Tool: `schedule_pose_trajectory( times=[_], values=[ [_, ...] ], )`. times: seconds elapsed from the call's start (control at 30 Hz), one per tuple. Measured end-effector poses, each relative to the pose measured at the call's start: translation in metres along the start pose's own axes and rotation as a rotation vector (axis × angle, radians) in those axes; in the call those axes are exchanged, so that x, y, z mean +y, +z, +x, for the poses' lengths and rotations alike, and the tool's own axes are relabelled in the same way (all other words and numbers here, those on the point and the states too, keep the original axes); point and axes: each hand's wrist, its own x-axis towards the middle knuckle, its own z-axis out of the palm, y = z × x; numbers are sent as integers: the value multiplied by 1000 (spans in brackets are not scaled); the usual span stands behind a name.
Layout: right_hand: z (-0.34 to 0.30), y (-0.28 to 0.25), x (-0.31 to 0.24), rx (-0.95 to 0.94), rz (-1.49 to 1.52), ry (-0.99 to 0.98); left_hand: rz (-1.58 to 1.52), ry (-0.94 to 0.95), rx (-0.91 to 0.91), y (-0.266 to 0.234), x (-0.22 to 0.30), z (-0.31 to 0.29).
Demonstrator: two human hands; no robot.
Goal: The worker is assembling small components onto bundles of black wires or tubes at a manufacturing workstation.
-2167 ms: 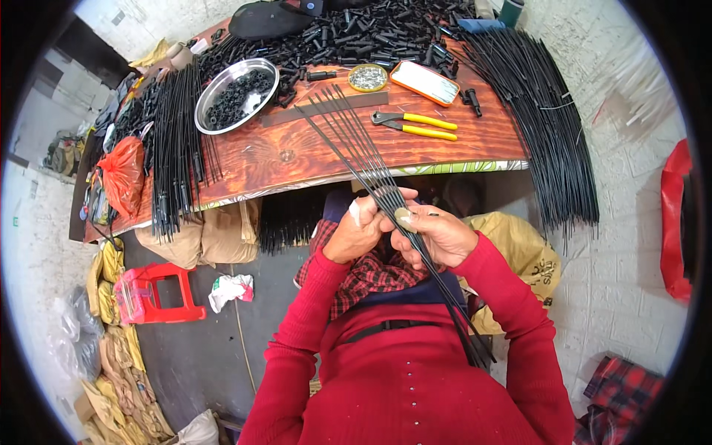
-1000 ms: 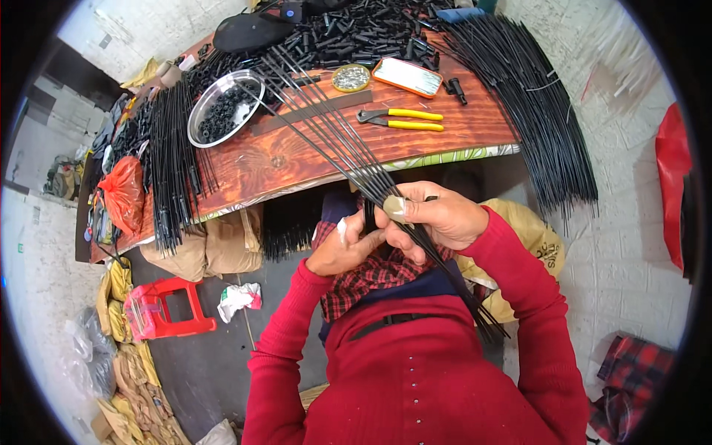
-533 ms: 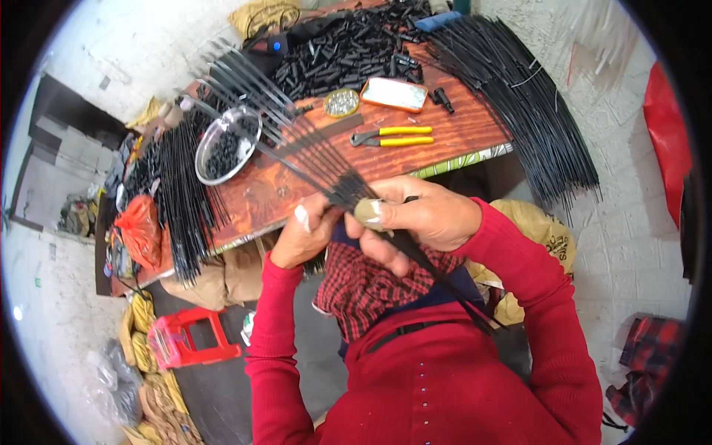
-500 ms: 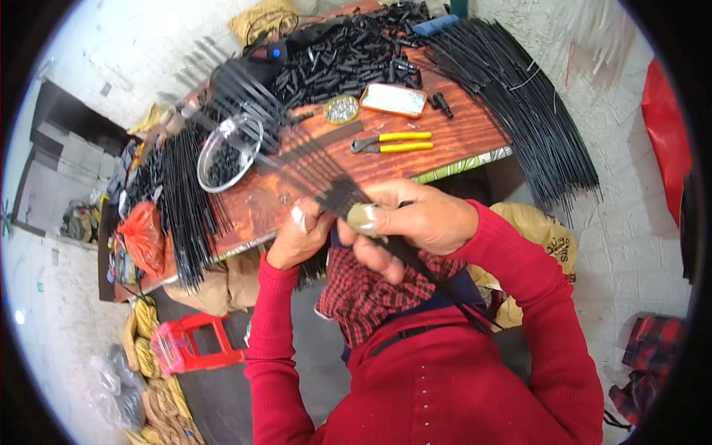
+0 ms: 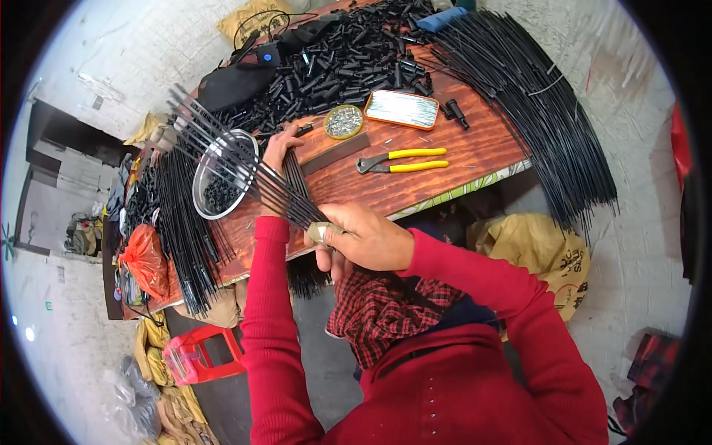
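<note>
The left hand (image 5: 276,148) has left its place beside the right hand (image 5: 368,236) and reached over the tabletop, upper left of centre; its grip is hard to judge behind the black rods (image 5: 276,191). The right hand has shifted leftward, swinging their tips to the upper left.

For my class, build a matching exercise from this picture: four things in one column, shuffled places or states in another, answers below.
1. Bare right hand
2. Metal pliers with yellow handles
3. Round silver metal bowl
4. Red plastic stool

A. On the grey floor
B. Containing small black parts
C. Gripping thin black rods
D. In front of the orange-rimmed rectangular tray

Pairs: 1-C, 2-D, 3-B, 4-A
</note>
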Motion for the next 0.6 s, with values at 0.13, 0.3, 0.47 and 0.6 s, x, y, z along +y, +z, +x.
schedule_pose_trajectory(
  times=[0.13, 0.3, 0.47, 0.6],
  values=[
    [5, -16, 23, -40, -27, 103, -55, -188, -151, 15, -17, -32],
    [-3, -22, 37, -94, -7, 136, -134, -288, -265, 6, -28, -29],
    [-5, -23, 46, -148, -27, 122, -434, -292, -161, 2, -27, -28],
    [-12, -30, 77, -72, -282, 20, -348, -330, -237, 3, -32, -25]
  ],
)
